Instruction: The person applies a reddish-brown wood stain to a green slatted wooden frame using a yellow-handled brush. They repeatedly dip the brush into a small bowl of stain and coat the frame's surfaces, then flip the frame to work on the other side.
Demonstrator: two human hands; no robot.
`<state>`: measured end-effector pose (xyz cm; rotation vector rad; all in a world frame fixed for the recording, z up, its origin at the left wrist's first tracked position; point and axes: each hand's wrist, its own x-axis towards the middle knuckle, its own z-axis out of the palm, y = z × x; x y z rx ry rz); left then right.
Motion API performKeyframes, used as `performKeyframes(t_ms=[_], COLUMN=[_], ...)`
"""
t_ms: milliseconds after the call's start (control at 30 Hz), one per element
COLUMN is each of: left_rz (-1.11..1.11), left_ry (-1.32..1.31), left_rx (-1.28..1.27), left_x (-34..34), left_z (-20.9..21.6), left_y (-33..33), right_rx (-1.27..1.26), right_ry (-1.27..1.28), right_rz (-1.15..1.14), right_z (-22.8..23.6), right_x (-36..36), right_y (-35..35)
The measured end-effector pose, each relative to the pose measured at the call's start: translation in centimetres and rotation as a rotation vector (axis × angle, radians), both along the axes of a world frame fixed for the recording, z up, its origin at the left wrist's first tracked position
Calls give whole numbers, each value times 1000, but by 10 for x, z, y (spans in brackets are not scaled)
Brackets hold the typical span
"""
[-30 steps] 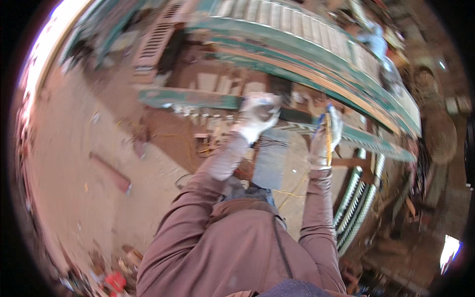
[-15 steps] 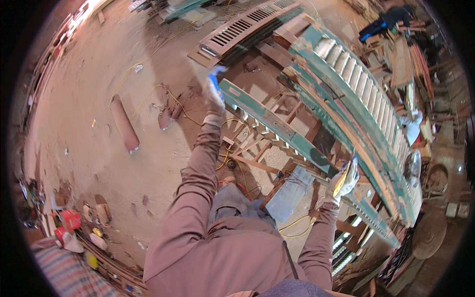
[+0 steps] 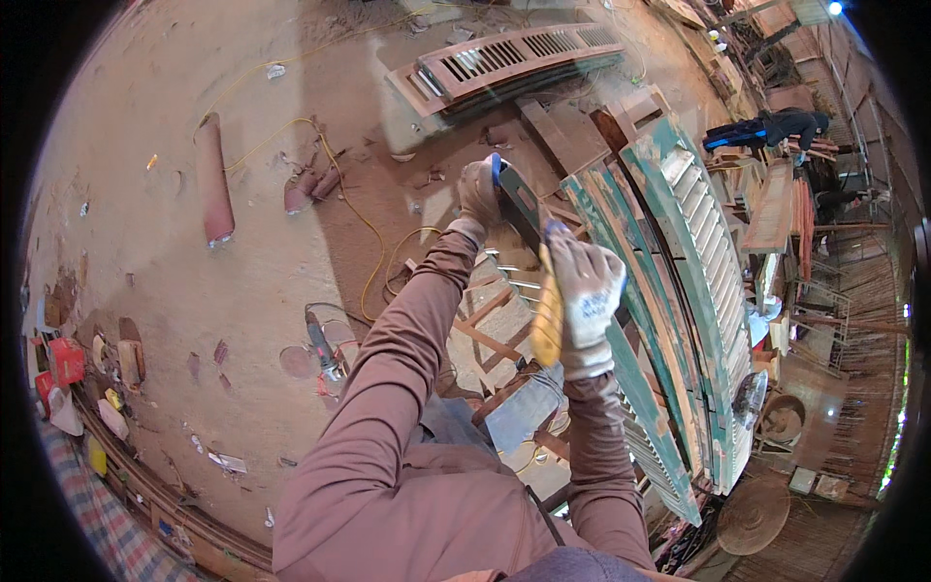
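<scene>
My left hand, in a glove with a blue-coated palm, curls round the far end of a green louvered shutter. That end looks dark from here, and the shutter slants down to the right. My right hand, in a white glove with blue fingertips, is closed round a tool with a yellow handle. It is just right of my left hand, above the shutter. The tool's far tip is too thin and blurred to make out. Wooden supports show beneath the shutter.
More green shutters lean stacked at the right. A brown slatted panel lies beyond. A reddish roll, a yellow cord and a power tool are on the floor at left. Another person bends at far right.
My right hand has moved up and left with the yellow-handled tool, from the shutter's near part towards my left hand. My left hand now curls round the shutter's end. The view has turned.
</scene>
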<state>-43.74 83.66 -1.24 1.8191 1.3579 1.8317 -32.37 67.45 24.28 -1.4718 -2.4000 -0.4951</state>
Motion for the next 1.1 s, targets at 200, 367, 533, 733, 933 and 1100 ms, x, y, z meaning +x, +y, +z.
performKeyframes(t_ms=[200, 367, 533, 733, 933, 1100], left_rz=[135, 121, 143, 161, 124, 80], left_ry=[17, 35, 46, 27, 8, 10], left_rx=[38, 9, 4, 58, 84, 63], left_x=[14, 20, 11, 14, 23, 14], left_z=[17, 26, 11, 19, 17, 14], left_y=[-4, -8, -5, -5, -2, -3], right_rx=[-83, -93, -104, -188, -272, -366], right_ry=[-132, -196, -78, 134, 43, 116], right_rz=[-29, -34, 76, 225, 329, 312], right_z=[-10, -33, -12, 18, 5, 30], right_x=[-37, -23, 10, 26, 48, 61], right_y=[29, 23, 6, 77, 70, 58])
